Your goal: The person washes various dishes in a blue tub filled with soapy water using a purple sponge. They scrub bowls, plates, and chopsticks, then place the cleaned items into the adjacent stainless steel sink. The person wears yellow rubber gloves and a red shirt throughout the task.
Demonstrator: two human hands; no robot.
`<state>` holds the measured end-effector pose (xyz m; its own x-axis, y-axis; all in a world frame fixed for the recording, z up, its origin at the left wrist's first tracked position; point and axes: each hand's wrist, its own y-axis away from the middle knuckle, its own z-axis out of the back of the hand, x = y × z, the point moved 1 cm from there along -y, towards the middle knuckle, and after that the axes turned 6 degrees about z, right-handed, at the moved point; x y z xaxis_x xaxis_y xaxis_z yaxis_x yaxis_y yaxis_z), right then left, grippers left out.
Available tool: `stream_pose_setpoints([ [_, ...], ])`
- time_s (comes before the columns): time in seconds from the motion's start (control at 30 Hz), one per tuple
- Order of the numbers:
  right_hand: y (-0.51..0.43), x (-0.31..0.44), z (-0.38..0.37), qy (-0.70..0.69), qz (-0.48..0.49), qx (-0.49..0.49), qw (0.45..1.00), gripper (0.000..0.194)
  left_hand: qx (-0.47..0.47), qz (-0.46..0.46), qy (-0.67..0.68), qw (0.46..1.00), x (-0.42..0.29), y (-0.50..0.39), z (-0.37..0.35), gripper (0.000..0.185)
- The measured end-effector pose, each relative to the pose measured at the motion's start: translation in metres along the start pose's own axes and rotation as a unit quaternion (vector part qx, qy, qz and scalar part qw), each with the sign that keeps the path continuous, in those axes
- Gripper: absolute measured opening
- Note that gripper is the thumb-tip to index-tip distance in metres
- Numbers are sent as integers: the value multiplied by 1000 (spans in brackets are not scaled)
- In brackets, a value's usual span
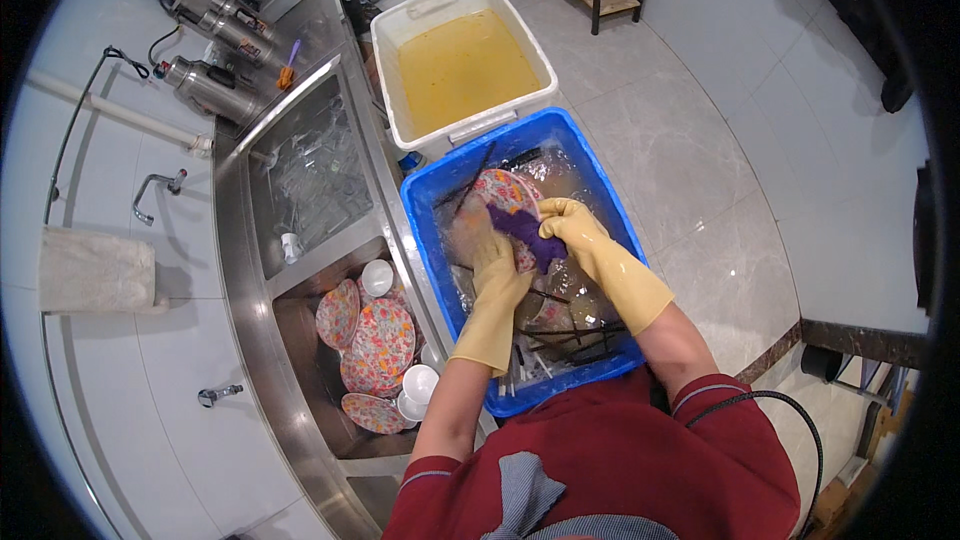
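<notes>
A floral-patterned plate (504, 189) is tilted in cloudy water inside a blue plastic tub (526, 122), its left part under the surface. My left hand (496, 270), in a cream rubber glove, grips the plate at its near left side; murky water blurs the fingertips. In the matching glove, my right hand (574, 229) pinches a purple cloth (529, 232) against the plate's right side. Dark chopsticks (577, 334) lie about the tub, several near its front end. More dishes show dimly below the water.
Left of the tub, one steel sink basin holds floral plates (382, 337) and white bowls (421, 384); another holds clear items (322, 172) in water. A white tub (551, 79) of yellowish liquid stands beyond. Steel vacuum flasks (214, 90) line the counter. A black cable (806, 420) curves at right.
</notes>
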<state>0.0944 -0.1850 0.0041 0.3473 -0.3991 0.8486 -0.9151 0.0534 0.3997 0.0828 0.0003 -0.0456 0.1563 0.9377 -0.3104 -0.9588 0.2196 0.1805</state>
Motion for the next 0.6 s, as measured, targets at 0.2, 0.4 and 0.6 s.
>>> stream_pose_setpoints([
  [0.2,4,-11,28,252,-2,-111,961,40,-141,-116,8,983,14,5,7,35],
  [0.4,14,-65,42,618,168,-168,749,43,-75,59,338,936,5,21,47,22],
  [0.6,-15,-93,68,487,-111,-175,848,42,-21,229,733,640,16,28,55,28],
])
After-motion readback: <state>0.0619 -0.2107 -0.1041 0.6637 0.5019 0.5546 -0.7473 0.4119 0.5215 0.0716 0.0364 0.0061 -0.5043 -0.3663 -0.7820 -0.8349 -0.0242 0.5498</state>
